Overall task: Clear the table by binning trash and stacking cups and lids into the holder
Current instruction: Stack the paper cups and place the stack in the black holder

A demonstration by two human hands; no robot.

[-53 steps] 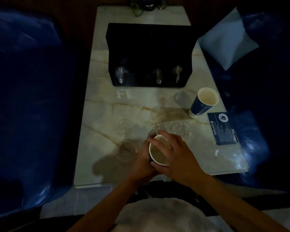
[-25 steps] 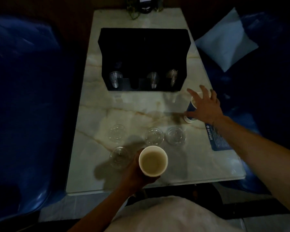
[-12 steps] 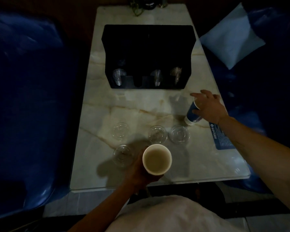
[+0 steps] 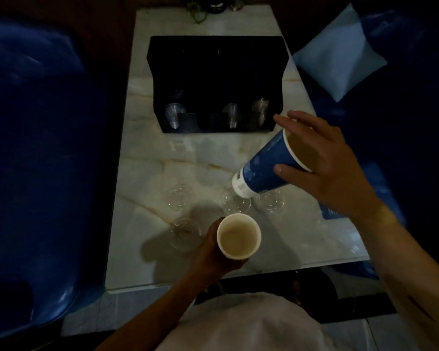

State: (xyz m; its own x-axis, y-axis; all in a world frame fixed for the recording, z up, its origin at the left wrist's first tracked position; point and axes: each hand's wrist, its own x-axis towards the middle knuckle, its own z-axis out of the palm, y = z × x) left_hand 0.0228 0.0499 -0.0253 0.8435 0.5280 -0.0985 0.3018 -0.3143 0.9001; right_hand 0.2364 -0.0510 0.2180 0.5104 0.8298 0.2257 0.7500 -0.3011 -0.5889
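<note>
My left hand (image 4: 212, 252) grips a paper cup (image 4: 238, 236) from below, upright, its open mouth facing me above the near table edge. My right hand (image 4: 322, 168) holds a blue paper cup (image 4: 266, 168) by its rim, tilted, its white base pointing down-left above the table. Several clear plastic lids lie flat on the marble table (image 4: 147, 153): one (image 4: 180, 197) at the left, one (image 4: 185, 233) nearer me, one (image 4: 236, 202) under the blue cup's base, one (image 4: 270, 200) to its right. The black holder (image 4: 214, 72) stands behind, with clear cups (image 4: 173, 115) in its slots.
Blue seats flank the table, the left one (image 4: 41, 148) close to the edge. A pale blue cushion (image 4: 337, 57) lies on the right seat. A blue card (image 4: 328, 214) peeks out under my right wrist. Small dark items (image 4: 213, 6) stand at the table's far end.
My right hand has taken the blue cup off the table, lifted it and tilted it toward me. My left hand keeps the other cup in about the same place.
</note>
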